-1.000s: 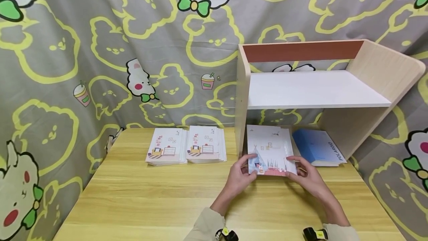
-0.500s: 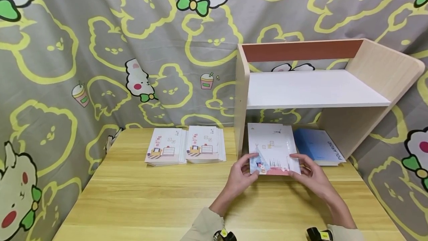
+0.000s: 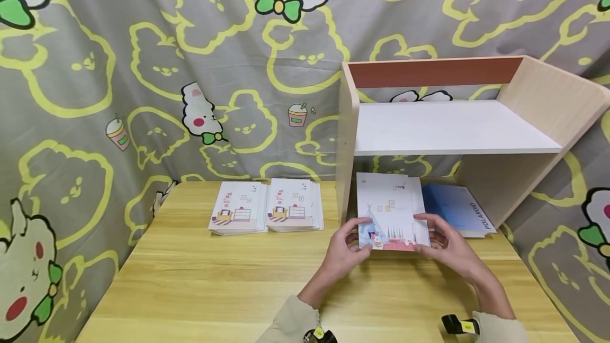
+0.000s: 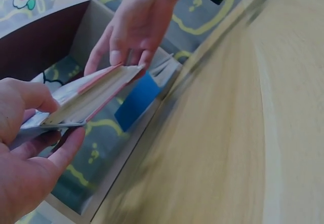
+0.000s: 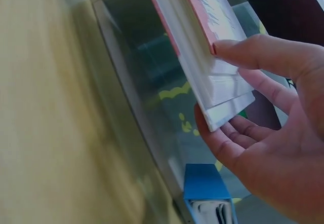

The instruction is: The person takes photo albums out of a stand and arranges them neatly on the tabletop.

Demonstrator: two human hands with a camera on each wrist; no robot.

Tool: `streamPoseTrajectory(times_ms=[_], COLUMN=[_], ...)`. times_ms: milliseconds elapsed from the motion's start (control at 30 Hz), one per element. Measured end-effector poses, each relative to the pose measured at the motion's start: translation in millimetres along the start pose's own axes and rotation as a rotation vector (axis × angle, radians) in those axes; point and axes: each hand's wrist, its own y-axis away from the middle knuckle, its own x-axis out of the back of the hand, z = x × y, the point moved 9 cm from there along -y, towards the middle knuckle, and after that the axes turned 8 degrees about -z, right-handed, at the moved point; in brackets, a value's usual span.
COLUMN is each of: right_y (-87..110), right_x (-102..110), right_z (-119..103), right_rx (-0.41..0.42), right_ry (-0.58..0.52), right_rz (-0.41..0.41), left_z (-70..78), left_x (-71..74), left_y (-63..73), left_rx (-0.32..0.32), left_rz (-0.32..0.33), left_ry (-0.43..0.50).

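A white book with a tent and pink floor drawn on its cover is held between both hands in the lower bay of the desk shelf. At its near left corner, the left hand pinches it with the thumb at the near edge. The right hand grips the opposite side likewise. In the left wrist view the page edges of the book show, raised off the surface. The right wrist view has fingers under the book and the thumb on its cover. A blue book marked POLAROID lies just right.
The shelf unit has a white upper board above the hands and wooden side panels. Left of it on the wooden table lie two piles of white illustrated books, a left pile and a right pile. A patterned curtain hangs behind.
The book has shifted slightly to the right and its far edge a little up in the head view. The right hand has moved slightly right with it; both hands keep their hold.
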Motion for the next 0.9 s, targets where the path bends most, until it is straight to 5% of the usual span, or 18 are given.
streamPoseTrajectory(times_ms=[900], right_y=[2.7], right_x=[12.3], right_z=[-31.6], right_rx=[0.038], right_ry=[0.035], right_rz=[-0.017], left_z=[26.3], left_x=[-6.4], left_y=[5.3], left_rx=[-0.099], left_rz=[0.007], left_ry=[-0.071])
